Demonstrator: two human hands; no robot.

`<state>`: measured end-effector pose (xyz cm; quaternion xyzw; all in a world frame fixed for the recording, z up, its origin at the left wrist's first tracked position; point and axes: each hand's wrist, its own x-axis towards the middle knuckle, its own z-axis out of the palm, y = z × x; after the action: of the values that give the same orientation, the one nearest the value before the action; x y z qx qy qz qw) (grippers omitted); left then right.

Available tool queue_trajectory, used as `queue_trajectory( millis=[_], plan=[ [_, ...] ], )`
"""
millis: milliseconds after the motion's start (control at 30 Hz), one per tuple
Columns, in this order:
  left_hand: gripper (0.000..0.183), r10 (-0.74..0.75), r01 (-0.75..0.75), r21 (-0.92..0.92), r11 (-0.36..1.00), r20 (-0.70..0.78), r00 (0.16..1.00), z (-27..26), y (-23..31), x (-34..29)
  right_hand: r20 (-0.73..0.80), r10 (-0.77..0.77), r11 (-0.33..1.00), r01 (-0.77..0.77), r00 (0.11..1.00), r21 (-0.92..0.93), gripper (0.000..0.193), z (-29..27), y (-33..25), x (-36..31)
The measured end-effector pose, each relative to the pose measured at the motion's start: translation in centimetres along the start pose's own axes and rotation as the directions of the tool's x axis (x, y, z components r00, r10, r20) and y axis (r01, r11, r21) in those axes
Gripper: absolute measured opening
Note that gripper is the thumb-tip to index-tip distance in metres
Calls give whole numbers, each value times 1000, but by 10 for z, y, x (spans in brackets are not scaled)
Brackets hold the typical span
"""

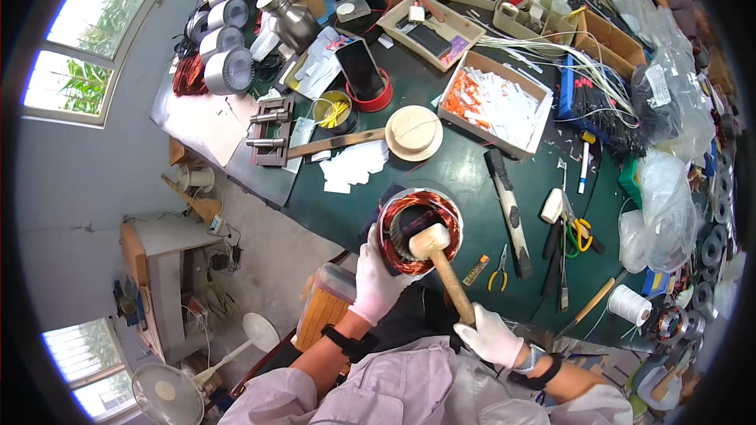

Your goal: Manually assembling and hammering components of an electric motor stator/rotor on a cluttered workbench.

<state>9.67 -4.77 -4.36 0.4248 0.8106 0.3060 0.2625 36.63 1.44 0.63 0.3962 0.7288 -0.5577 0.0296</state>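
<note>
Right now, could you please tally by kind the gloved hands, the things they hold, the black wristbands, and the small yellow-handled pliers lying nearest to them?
Gloved hands: 2 (left hand, right hand)
Wooden mallet: 1
Copper-wound ring: 1
Black wristbands: 2
Yellow-handled pliers: 1
Total: 7

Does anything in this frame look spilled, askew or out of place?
Slightly: white slips lie in an uneven heap on the green bench, outside the slip-filled box, so they look untidy. I see no damage on the mallet in the right hand or the copper-wound ring at the left hand.
</note>
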Motion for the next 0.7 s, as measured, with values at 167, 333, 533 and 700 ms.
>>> queue_trajectory(
  millis=[167,333,533,700],
  plan=[
    [134,-33,32,8,999,127,991,-36,-7,5,-100,297,949,-282,950,138,40,-81,-45,4],
    [116,90,-91,9,996,45,995,-43,17,47,-446,299,929,-364,844,-67,35,-123,53,-7],
    [52,-58,1,-291,957,-186,981,-1,-13,78,-416,344,750,-513,842,-418,44,-123,104,11],
    [35,192,-201,-89,976,-95,977,-27,4,91,-6,88,652,-62,996,-755,94,-51,3,36]
  ],
)
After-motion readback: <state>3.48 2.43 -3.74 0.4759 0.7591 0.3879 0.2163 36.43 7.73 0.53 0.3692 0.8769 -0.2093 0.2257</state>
